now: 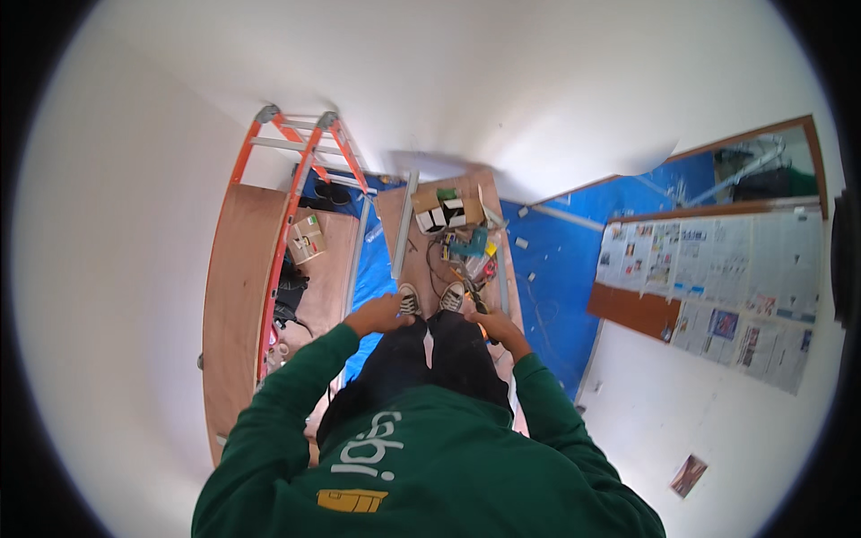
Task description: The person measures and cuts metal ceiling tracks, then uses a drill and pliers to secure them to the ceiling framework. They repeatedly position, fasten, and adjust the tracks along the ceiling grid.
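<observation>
My left hand is closed in front of my left thigh, above a sneaker; whatever is in its fingers is too small to make out. On the other side, my right hand is curled round a tool with an orange and dark handle, its kind mostly hidden by the fingers. Both sneakers stand on a raised wooden board. Ahead of them on this board lie a teal power drill, loose cables, yellow-and-black hand tools and an open cardboard box.
To the left stands an orange ladder beside a long plywood plank, with a smaller carton nearby. Blue sheeting covers the floor below. A newspaper-covered door is at the right. White walls surround the area.
</observation>
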Motion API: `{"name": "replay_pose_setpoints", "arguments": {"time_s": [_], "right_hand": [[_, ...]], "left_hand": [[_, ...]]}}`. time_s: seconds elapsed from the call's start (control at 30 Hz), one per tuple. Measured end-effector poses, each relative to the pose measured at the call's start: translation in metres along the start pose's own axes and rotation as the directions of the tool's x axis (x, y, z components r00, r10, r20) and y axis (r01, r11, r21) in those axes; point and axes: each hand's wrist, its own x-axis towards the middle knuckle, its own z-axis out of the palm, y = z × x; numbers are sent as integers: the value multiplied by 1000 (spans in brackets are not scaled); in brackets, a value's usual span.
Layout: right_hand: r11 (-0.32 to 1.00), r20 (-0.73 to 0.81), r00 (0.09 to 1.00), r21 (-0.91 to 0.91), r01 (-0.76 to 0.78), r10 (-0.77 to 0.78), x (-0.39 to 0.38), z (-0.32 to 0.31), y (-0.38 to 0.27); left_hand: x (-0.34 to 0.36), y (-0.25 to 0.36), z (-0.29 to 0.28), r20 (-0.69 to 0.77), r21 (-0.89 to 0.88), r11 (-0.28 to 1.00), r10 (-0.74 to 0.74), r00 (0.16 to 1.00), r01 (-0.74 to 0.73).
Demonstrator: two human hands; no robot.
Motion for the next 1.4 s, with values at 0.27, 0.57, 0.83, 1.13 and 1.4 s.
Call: {"name": "replay_pose_setpoints", "arguments": {"time_s": [0.27,0.57,0.83,1.13,1.4], "right_hand": [[823,19,897,389,-413,441,190,74,239],[792,-103,813,324,-517,573,355,118,344],[884,-452,765,327,-335,458,452,148,358],[554,-192,665,737,-388,722,334,262,380],[484,-5,684,710,-511,729,155,424,434]], "left_hand": [[32,-47,160,316,-152,938,-254,914,313],[130,-55,171,-77,-154,904,-414,907,399],[168,-53,144,-35,-154,936,-325,945,316],[198,-30,136,93,36,959,-284,954,282],[205,-15,148,189,29,967,-253,949,253]]}}
